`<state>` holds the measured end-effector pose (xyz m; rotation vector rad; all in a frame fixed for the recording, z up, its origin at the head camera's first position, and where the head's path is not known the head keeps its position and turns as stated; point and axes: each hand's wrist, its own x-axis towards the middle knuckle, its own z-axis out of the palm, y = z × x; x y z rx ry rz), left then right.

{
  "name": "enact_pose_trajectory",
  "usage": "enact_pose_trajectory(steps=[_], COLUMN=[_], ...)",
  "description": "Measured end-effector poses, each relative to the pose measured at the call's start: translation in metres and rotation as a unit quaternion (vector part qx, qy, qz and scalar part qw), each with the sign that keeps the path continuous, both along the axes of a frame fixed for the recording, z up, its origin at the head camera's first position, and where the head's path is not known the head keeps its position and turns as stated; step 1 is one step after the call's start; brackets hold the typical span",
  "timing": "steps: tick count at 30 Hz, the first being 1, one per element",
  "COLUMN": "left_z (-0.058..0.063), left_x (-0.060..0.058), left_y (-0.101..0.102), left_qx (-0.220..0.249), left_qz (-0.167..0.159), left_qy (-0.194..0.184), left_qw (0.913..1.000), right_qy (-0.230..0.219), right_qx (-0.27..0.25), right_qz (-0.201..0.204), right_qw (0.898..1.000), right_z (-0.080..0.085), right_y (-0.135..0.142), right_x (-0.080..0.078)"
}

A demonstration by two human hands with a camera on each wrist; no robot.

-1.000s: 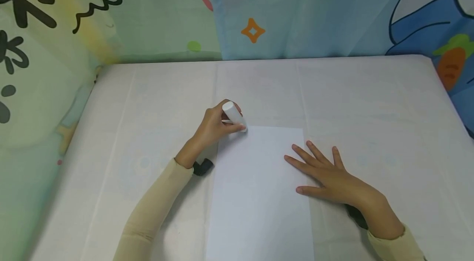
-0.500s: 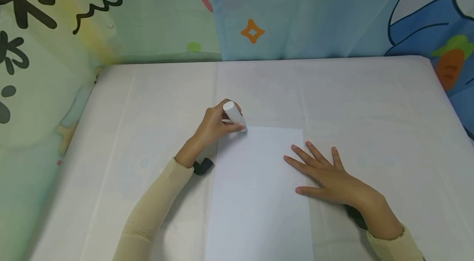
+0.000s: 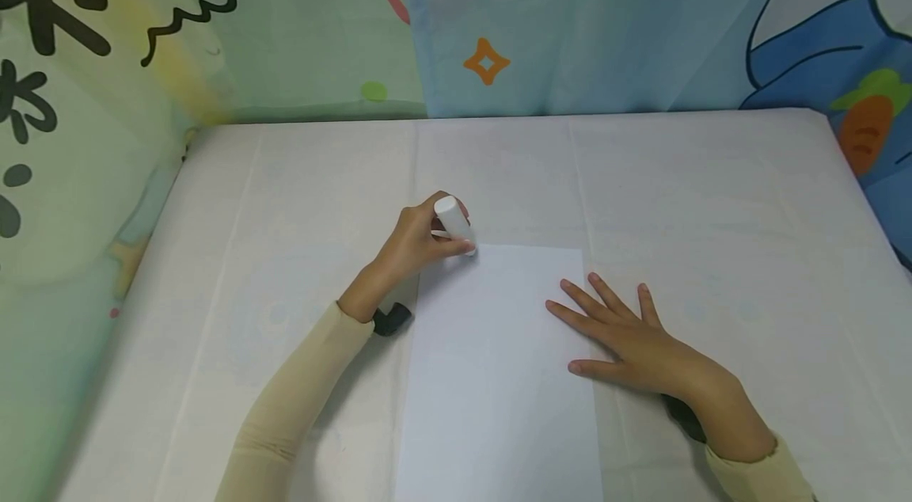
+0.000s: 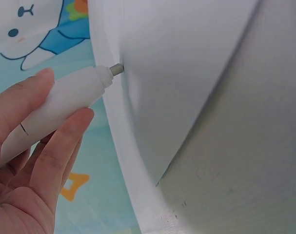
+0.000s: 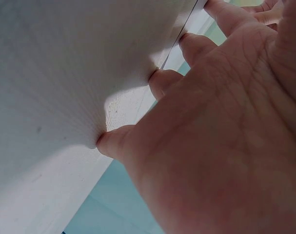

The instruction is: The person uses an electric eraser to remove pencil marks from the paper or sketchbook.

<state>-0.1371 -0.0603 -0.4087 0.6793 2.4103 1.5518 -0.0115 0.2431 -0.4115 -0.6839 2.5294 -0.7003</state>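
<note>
My left hand [image 3: 416, 239] holds a thick white pen [image 3: 453, 218] between thumb and fingers, its wide end up and tilted to the left. In the left wrist view the pen [image 4: 69, 100] shows a stepped collar and a short grey tip. That tip is at the white paper [image 3: 502, 375], near its far edge and left of the middle; I cannot tell for sure whether it touches. My right hand [image 3: 641, 344] lies with fingers spread, several fingertips on the paper's right edge. In the right wrist view the fingertips of the right hand [image 5: 211, 122] press on the white surface.
A white cloth [image 3: 712, 193] covers the table beneath the paper. Behind the far edge hangs a printed curtain [image 3: 606, 27], which also runs along the left side. A dark wrist strap piece [image 3: 392, 320] sits under the left wrist.
My left hand and the pen have shifted very slightly to the right. The right hand stays where it was on the paper's edge.
</note>
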Motion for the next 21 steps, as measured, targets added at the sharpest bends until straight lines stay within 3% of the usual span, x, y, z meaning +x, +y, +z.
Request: enact_pose_trajectory(steps=[21], left_z=[0.002], left_x=[0.0003], left_y=[0.0007], left_qx=[-0.008], left_qz=[-0.006], left_qy=[0.009], left_qw=[0.9999], right_qy=[0.0], right_qx=[0.003], right_qz=[0.003], right_qw=[1.0], right_z=[-0.0024], right_y=[0.0021], right_x=[-0.0006])
